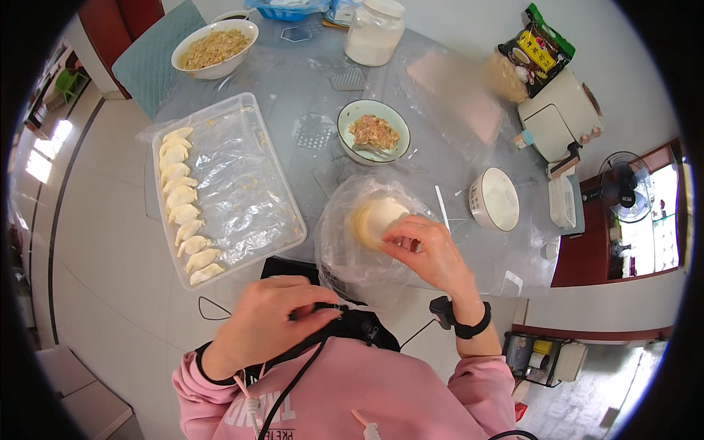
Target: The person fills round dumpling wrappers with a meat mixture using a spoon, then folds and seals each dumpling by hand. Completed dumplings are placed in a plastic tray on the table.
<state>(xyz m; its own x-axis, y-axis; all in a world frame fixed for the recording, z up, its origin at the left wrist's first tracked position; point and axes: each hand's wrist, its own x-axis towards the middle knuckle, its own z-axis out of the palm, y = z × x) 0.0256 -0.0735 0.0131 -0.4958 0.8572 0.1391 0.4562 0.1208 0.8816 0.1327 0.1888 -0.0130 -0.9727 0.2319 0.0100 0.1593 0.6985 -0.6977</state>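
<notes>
A stack of round dumpling wrappers (387,215) lies in an opened clear plastic bag (336,242) at the near edge of the table. My right hand (432,250) has its thumb and fingers pinched on the near right edge of the wrappers. Lower left, my left hand (275,319) hovers before my body, fingertips close to the bag's near edge; whether they grip the film is unclear. Left of the bag is a clear plastic tray (242,181) with a row of folded dumplings (181,197) along its left side. Beyond the bag, a bowl (346,146) contains meat filling (375,132) and a spoon (374,151).
A larger bowl of filling (214,49) and a jar of white powder (375,36) stand farther back. At right are a white bowl (494,199), a white stick (442,207) and a white appliance (561,118). A black cable (291,385) crosses my pink sweatshirt.
</notes>
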